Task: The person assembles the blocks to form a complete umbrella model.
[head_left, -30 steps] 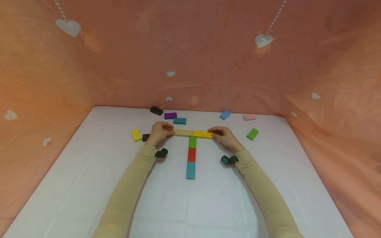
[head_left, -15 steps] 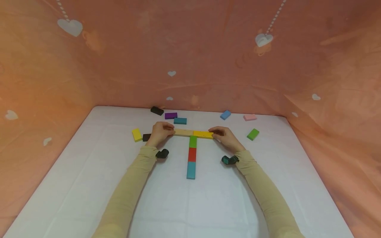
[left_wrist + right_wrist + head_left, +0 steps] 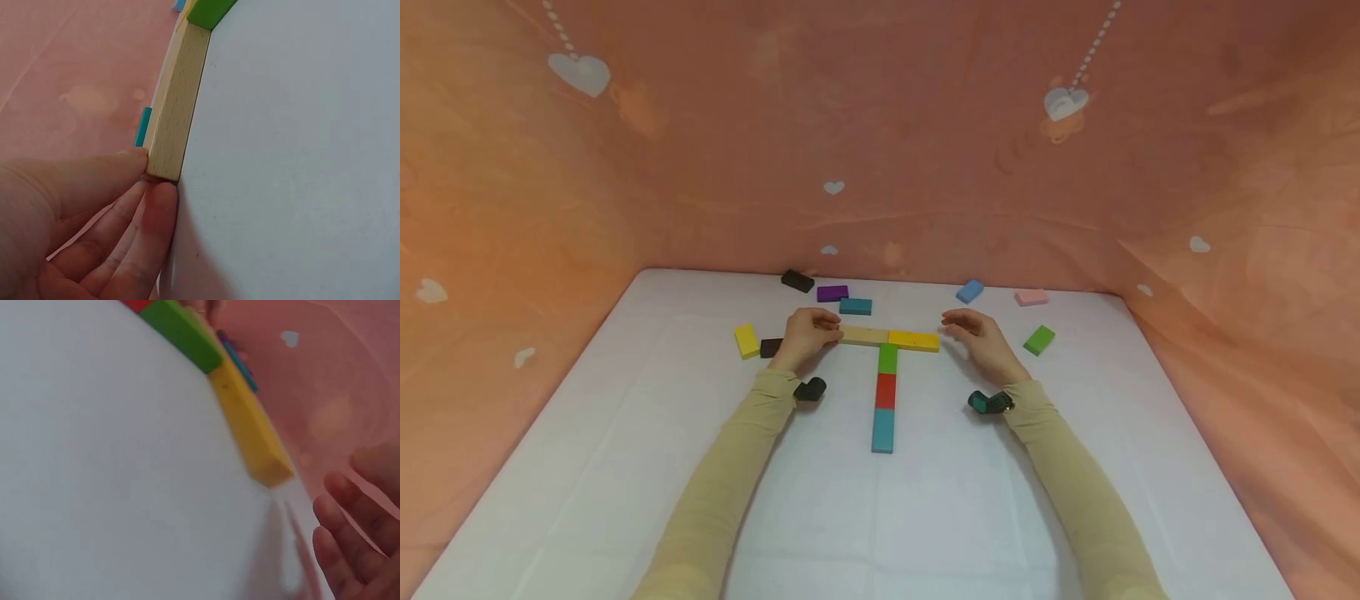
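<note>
alignment apparently in hand: left hand (image 3: 807, 337) pinches plain wooden block (image 3: 180, 103), right hand (image 3: 988, 343) spread beside golden-yellow block (image 3: 914, 341); gentle release seems needed next.

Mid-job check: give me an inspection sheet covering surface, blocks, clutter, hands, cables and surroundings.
Surface: white tabletop, faintly creased.
Blocks: laid in a T; tan block and amber block across, green block, red block, blue block down the stem.
Clutter: eight loose blocks scattered beyond and beside the T.
Hands: left hand touches the tan block's outer end; right hand is apart from the amber block.
Cables: nothing seen.
Surroundings: pink-orange cloth with white hearts.
</note>
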Motion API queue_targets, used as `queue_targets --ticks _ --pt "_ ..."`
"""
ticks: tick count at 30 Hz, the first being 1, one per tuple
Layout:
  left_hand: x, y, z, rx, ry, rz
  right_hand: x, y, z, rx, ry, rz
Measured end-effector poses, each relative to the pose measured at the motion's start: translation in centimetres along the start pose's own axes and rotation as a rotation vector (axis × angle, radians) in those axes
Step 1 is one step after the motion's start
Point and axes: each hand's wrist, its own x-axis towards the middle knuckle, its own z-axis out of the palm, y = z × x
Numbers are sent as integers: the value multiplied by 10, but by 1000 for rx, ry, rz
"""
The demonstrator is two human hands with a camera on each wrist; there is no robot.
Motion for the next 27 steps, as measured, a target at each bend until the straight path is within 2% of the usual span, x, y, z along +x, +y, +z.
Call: queue_targets --ticks 2,9,13,17,22,27 --pt "0 0 0 3 0 -1 -3 -1 -8 22 25 -14" --pt "-1 0 -2 42 2 16 -24 -26 -43 49 90 -59" --pt "-2 1 -3 46 5 23 -27 -11 -68 48 154 -94" --pt "-2 0 -3 46 4 21 -35 -7 -88 20 218 -51" --pt "-1 -1 -3 36 -7 7 -45 -4 -107 -47 257 26" --pt "0 -2 -3 22 -9 1 -50 8 -121 -75 285 43"
